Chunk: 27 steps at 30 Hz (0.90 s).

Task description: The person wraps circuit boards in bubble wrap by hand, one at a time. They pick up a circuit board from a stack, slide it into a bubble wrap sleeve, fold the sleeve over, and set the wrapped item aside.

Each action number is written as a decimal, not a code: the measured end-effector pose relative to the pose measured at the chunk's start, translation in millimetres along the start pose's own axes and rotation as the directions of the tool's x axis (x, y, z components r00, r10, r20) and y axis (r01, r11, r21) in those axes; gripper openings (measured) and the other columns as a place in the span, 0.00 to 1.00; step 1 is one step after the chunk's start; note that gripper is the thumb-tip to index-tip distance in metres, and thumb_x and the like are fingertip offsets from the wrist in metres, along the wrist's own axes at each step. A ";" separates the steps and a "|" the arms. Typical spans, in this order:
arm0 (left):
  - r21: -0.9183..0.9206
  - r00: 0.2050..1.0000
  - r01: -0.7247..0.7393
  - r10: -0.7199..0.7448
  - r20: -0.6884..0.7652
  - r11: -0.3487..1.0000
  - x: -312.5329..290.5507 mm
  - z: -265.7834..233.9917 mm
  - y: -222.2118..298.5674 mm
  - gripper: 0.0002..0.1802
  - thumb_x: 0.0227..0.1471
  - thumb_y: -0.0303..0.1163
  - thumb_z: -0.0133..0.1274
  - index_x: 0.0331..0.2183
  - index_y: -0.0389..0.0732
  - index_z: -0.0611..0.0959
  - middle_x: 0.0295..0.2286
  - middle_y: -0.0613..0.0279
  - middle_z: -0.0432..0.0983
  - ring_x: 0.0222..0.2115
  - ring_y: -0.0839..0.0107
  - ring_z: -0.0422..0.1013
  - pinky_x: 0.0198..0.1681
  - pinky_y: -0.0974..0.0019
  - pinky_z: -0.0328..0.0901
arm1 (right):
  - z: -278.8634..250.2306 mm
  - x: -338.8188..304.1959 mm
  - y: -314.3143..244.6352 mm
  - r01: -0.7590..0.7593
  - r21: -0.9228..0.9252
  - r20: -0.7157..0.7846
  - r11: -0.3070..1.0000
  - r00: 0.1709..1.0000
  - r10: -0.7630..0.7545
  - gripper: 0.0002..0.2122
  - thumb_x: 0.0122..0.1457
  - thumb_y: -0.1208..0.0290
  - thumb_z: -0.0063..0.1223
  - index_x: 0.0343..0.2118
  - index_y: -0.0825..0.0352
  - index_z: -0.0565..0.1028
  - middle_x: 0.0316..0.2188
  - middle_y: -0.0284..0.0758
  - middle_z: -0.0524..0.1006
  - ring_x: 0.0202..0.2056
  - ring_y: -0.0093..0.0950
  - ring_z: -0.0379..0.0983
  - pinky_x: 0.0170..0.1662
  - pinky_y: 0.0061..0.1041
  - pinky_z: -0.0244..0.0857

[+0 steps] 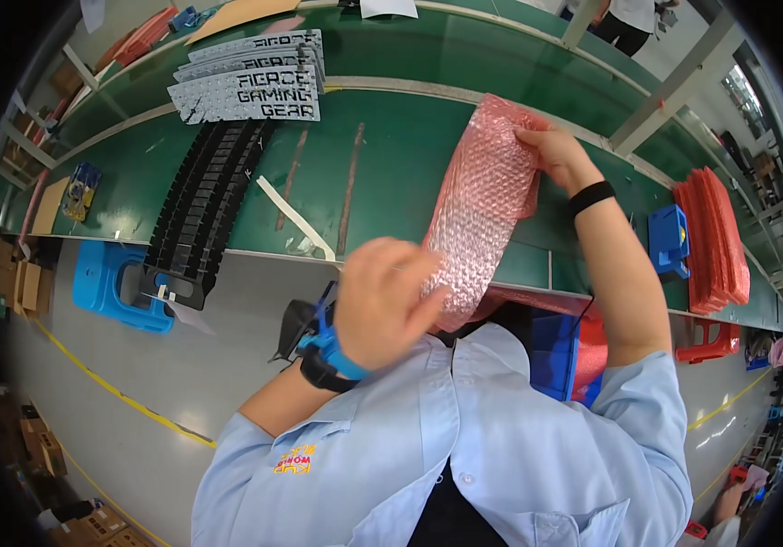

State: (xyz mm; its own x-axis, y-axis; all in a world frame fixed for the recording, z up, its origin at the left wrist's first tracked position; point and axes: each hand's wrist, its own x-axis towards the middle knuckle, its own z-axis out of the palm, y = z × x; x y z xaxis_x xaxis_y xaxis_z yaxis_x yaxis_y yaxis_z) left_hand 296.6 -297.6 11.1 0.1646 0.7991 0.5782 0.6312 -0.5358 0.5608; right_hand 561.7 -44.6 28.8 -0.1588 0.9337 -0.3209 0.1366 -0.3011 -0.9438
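A long pink bubble-wrap bag (pixel 478 196) lies slanted across the green bench, its near end hanging over the front edge toward my chest. My right hand (pixel 555 155) grips the bag's far right corner, thumb on top and the other fingers partly hidden behind the film. At the bag's near left edge is my left hand (pixel 382 296), slightly blurred, thumb apart from the fingers. It appears to hold nothing; whether its fingertips touch the film, I cannot tell. Whatever the bag may contain is hidden.
Overlapping long black notched parts (pixel 204 191) lie left on the bench (pixel 391 137), below several printed grey-white panels (pixel 250 87). A white strip (pixel 295 217) is near the front edge. To the right are a blue holder (pixel 668 242) and stacked pink bags (pixel 712 242). A blue stool (pixel 104 278) stands below left.
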 end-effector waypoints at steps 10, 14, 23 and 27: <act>0.223 0.968 -0.197 0.153 0.197 0.955 31.3 49.8 -26.9 0.20 0.48 0.36 0.59 0.46 0.46 0.78 0.49 0.56 0.70 0.52 0.55 0.64 0.56 0.52 0.57 | 36.7 -25.7 -79.9 0.696 -0.087 0.045 0.713 0.718 -0.695 0.12 0.61 0.70 0.54 0.45 0.69 0.78 0.38 0.28 0.79 0.37 0.20 0.73 0.41 0.20 0.66; 0.150 0.937 -0.176 0.119 0.328 0.973 34.5 40.1 -19.1 0.19 0.50 0.35 0.57 0.46 0.46 0.79 0.51 0.56 0.69 0.53 0.54 0.64 0.55 0.49 0.57 | -19.5 55.9 -10.1 0.159 -0.402 -0.137 0.902 0.963 -0.231 0.13 0.57 0.66 0.60 0.40 0.69 0.77 0.32 0.29 0.78 0.31 0.20 0.71 0.35 0.21 0.65; -0.127 0.777 0.078 0.019 0.629 0.989 56.2 9.4 -24.0 0.15 0.50 0.34 0.57 0.42 0.47 0.81 0.45 0.63 0.75 0.49 0.62 0.68 0.52 0.56 0.58 | 19.3 56.1 -13.2 0.049 -0.278 -0.136 0.959 0.987 -0.090 0.21 0.57 0.68 0.58 0.51 0.71 0.70 0.33 0.30 0.78 0.32 0.22 0.73 0.36 0.22 0.67; -0.003 0.941 -0.247 0.240 0.236 0.969 52.9 32.8 -38.3 0.13 0.50 0.34 0.57 0.40 0.47 0.81 0.43 0.64 0.75 0.48 0.62 0.69 0.52 0.57 0.58 | 15.3 71.8 -0.9 0.241 -0.584 -0.080 0.775 0.933 -0.351 0.27 0.56 0.66 0.58 0.57 0.72 0.65 0.38 0.39 0.78 0.37 0.31 0.75 0.42 0.28 0.69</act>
State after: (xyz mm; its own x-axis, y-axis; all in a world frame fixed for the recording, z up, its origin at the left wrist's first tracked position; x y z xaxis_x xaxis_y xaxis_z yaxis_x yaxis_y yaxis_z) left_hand 305.9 -225.9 0.7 0.4858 0.6880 0.5391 0.5689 -0.7172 0.4025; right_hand 535.2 19.8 5.4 -0.1182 0.9923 0.0383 0.6390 0.1055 -0.7619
